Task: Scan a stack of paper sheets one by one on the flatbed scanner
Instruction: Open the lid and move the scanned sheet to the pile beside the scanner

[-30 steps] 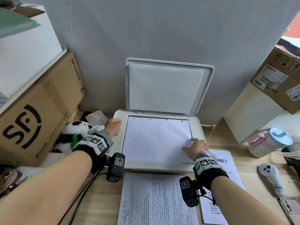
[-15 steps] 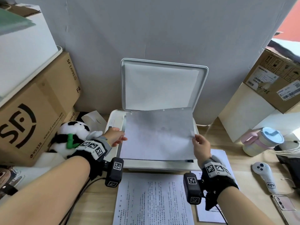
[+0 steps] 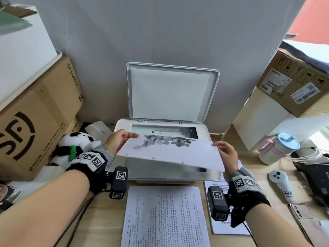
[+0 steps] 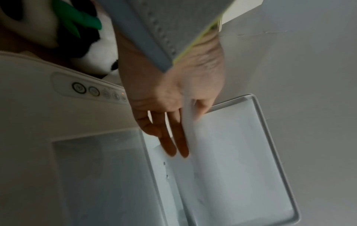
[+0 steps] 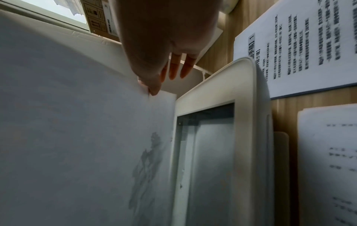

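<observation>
Both hands keep a grip on one sheet (image 3: 170,154), held in the air over the scanner glass (image 3: 163,130). At the sheet's left edge the left hand (image 3: 118,141) has its thumb on top and straight fingers (image 4: 173,137) underneath, so the paper is pinched between them. At the right edge the right hand (image 3: 227,155) pinches the paper between thumb (image 5: 152,85) and forefinger, the other fingers spread loose behind.

Grey print shows through the sheet, which tilts with its near edge lower. Below the two grips lies the scanner (image 3: 211,175), its lid (image 3: 170,91) standing upright beyond the hands. Nearer than the grips, a printed sheet (image 3: 165,218) rests on the desk (image 3: 99,220); a second printed page (image 3: 220,227) lies under the right wrist. A panda toy (image 3: 74,145) sits just outside the left hand.
</observation>
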`<state>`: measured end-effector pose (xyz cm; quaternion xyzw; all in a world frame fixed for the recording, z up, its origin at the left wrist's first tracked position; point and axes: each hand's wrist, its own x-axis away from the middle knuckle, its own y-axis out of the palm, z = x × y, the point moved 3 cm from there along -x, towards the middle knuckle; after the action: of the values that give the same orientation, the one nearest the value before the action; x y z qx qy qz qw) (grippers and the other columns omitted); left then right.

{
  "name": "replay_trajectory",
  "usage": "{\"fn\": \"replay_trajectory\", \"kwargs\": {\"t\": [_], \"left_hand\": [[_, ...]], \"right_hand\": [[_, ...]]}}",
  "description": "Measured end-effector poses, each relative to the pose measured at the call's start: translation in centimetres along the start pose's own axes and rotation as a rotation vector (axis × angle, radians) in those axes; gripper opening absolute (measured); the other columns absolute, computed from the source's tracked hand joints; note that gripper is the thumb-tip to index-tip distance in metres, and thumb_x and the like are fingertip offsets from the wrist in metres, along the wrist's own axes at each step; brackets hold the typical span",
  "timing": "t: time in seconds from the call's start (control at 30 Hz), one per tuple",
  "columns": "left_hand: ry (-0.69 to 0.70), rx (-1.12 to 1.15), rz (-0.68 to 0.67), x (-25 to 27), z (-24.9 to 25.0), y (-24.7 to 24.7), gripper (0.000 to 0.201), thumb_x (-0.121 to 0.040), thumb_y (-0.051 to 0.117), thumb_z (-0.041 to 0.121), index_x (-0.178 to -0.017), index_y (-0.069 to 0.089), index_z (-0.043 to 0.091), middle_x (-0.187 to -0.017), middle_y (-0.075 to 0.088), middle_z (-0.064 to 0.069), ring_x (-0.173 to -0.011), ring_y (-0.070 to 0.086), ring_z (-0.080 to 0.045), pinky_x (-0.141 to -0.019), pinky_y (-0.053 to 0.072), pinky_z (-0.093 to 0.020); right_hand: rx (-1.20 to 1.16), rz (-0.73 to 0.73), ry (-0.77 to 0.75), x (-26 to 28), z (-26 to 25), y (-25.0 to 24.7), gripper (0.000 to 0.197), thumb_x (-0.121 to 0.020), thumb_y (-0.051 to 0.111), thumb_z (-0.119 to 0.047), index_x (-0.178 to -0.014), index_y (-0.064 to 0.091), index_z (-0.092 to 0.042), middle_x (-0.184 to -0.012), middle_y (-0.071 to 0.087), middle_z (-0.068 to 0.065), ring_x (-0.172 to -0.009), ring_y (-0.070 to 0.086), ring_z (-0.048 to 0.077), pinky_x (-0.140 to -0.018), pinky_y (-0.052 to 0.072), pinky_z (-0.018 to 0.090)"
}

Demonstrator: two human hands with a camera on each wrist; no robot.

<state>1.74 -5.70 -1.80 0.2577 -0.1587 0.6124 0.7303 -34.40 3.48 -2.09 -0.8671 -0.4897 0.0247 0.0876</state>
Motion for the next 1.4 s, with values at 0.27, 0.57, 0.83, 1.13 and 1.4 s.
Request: {"fn": "replay_trajectory", "kwargs": {"t": [0.27,0.57,0.83,1.13,1.4], "left_hand": [[-0.029,-0.462,-0.041,0.8,-4.0,-1.0,0.066,-0.089,0.042,-0.013,-0.145,0.030,0.019,-0.142,0.038,-0.013,-0.116,0.051,-0.034,-0.094,0.046,-0.045],[0.021,-0.480,0.100,1.4,-4.6,0.3,0.035,-0.098,0.037,-0.001,-0.131,0.049,0.001,-0.118,0.055,-0.010,-0.101,0.050,-0.019,-0.073,0.042,-0.024],[0.118,-0.328,0.150,0.8,-4.5,1.6,0.036,-0.099,0.044,0.010,-0.133,0.048,0.005,-0.134,0.052,-0.011,-0.120,0.051,-0.026,-0.109,0.036,-0.039],[-0.106,-0.093,-0.089,2.2,-5.6,4.9,0.032,-0.101,0.037,0.027,-0.106,0.059,0.003,-0.084,0.071,-0.012,-0.067,0.071,-0.021,-0.050,0.055,-0.022],[-0.431,-0.380,-0.416,4.9,-10.4,6.9,0.039,-0.100,0.036,0.034,-0.103,0.063,0.007,-0.088,0.073,-0.012,-0.083,0.072,-0.023,-0.065,0.054,-0.024]], "right_hand": [[0.006,-0.169,0.227,3.0,2.1,0.9,0.027,-0.093,0.041,0.005,-0.089,0.063,-0.009,-0.087,0.064,0.011,-0.065,0.059,0.020,-0.051,0.051,0.019],[0.310,-0.321,0.233,4.6,3.3,-0.4,0.017,-0.089,0.060,-0.011,-0.073,0.061,-0.006,-0.068,0.057,0.008,-0.048,0.052,0.012,-0.039,0.035,0.019],[0.364,-0.408,0.331,5.8,3.9,-3.3,0.018,-0.087,0.064,-0.016,-0.078,0.064,0.000,-0.065,0.057,0.001,-0.040,0.049,0.003,-0.043,0.029,0.018],[0.059,-0.091,0.374,6.9,5.7,-6.7,0.015,-0.090,0.059,-0.009,-0.076,0.062,-0.004,-0.058,0.046,0.006,-0.045,0.039,0.012,-0.044,0.033,0.019],[-0.409,0.336,0.548,7.6,9.2,-8.9,0.012,-0.092,0.052,-0.002,-0.082,0.048,-0.004,-0.067,0.057,0.014,-0.054,0.061,0.019,-0.044,0.051,0.017]]}}
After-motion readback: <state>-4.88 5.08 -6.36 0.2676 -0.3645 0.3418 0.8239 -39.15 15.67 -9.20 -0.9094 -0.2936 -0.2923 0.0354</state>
